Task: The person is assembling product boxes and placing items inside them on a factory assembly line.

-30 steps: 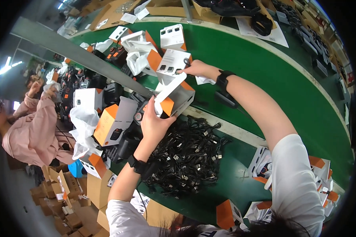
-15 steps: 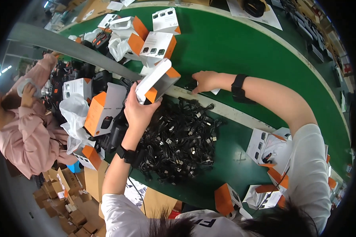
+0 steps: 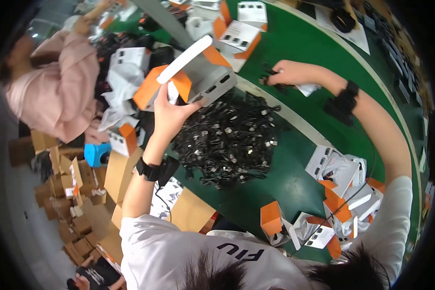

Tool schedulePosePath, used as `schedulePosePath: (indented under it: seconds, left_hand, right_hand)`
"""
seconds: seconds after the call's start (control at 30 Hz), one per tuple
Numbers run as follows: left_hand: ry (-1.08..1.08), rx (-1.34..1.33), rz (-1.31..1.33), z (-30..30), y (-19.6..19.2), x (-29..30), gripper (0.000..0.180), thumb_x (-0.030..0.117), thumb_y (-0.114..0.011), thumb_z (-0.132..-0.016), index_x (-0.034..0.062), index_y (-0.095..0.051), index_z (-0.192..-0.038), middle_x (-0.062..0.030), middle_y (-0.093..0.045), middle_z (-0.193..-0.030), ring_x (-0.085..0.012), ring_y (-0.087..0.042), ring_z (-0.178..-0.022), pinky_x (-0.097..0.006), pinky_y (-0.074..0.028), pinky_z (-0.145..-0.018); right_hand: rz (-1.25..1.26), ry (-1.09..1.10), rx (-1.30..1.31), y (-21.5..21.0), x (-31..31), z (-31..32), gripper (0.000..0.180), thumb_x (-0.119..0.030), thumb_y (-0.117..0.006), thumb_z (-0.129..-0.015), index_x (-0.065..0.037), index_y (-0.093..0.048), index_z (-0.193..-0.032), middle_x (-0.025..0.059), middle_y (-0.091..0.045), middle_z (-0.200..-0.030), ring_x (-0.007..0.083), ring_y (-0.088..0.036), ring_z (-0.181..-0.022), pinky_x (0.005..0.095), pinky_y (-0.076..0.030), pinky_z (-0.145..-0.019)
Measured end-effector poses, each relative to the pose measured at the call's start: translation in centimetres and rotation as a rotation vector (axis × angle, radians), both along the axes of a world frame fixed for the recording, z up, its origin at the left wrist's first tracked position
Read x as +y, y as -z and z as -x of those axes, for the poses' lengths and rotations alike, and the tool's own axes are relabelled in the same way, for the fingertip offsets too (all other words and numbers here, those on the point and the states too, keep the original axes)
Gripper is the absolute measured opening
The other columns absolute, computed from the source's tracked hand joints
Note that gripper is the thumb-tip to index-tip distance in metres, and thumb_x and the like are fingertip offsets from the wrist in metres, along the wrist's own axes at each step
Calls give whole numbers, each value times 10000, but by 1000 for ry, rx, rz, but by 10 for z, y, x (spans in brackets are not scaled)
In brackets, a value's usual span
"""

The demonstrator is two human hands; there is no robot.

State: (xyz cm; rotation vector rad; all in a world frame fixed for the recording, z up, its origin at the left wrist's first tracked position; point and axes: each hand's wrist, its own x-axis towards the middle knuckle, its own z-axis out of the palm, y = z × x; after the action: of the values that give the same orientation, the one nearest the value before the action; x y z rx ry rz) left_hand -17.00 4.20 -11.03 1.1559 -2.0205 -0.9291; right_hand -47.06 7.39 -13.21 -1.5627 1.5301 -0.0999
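White-and-orange cardboard box (image 3: 193, 72), open flaps and all, is up in the air over the near edge of the green conveyor table (image 3: 294, 43), just above a big tangled heap of black cables (image 3: 229, 137). The left hand (image 3: 167, 108) has it from underneath, fingers wrapped around the box's lower corner, so that one's clearly gripping. The right hand (image 3: 287, 72) is way off to the other side, resting on the green surface with its fingers curled down onto a small bunch of black cable (image 3: 270, 77) and a bit of white plastic bag (image 3: 307, 89); looks like a pinch-grab, though I can't see how tight it is.

As for progress: the box is open with its white flap sticking up, and I can't see inside it, so no idea if anything's packed yet. My guess is it's mid-way, box in hand, cable just being picked up, nothing closed. Plenty left too, judging by that huge cable pile and the stack of flat orange-and-white boxes (image 3: 343, 193) by the right elbow, plus more boxes (image 3: 241, 34) further up the belt.

A person in a pink top (image 3: 53, 92) is working off to the left, next to brown cartons (image 3: 77, 193) on the floor. Both wrists wear black straps.
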Motion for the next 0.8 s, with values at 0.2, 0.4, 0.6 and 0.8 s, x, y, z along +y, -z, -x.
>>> schedulePosePath:
  seconds: [0.2,0.4,0.6,0.8]
  left_hand:
    - [-341,212,200,-92,-43,4,507,58,-740,-606,-27,-459,-1019,-90,-582,-919,-156,-559,-812,-252,-441,-732]
    - [-578,103,216,-160,-26,-93,452,208,-770,-575,7,-529,-899,-42,-567,-789,-133,-528,-674,-265,-427,-602]
    - [-461,9,148,-192,6,-155,638,496,-728,-589,-39,-547,-886,-55,-525,-671,-150,-469,-471,-264,-374,-393]
    - [-600,98,-132,-203,-4,-108,403,474,-603,-708,79,-534,-748,4,-447,-585,-95,-403,-455,-237,-325,-402]
  right_hand:
    - [6,84,23,-34,29,-1,319,-326,-597,-707,-11,-574,-668,16,-495,-537,109,-459,-464,247,-358,-435]
    - [-22,120,75,-58,42,-13,334,-332,-597,-701,2,-582,-688,26,-508,-561,114,-474,-508,255,-371,-477]
    - [56,-142,12,-29,30,-8,346,-334,-552,-739,-11,-572,-617,22,-476,-522,98,-439,-500,277,-356,-465]
    - [-279,-31,-87,-40,56,-33,304,-312,-555,-746,-39,-509,-622,4,-438,-506,99,-405,-354,257,-345,-329]
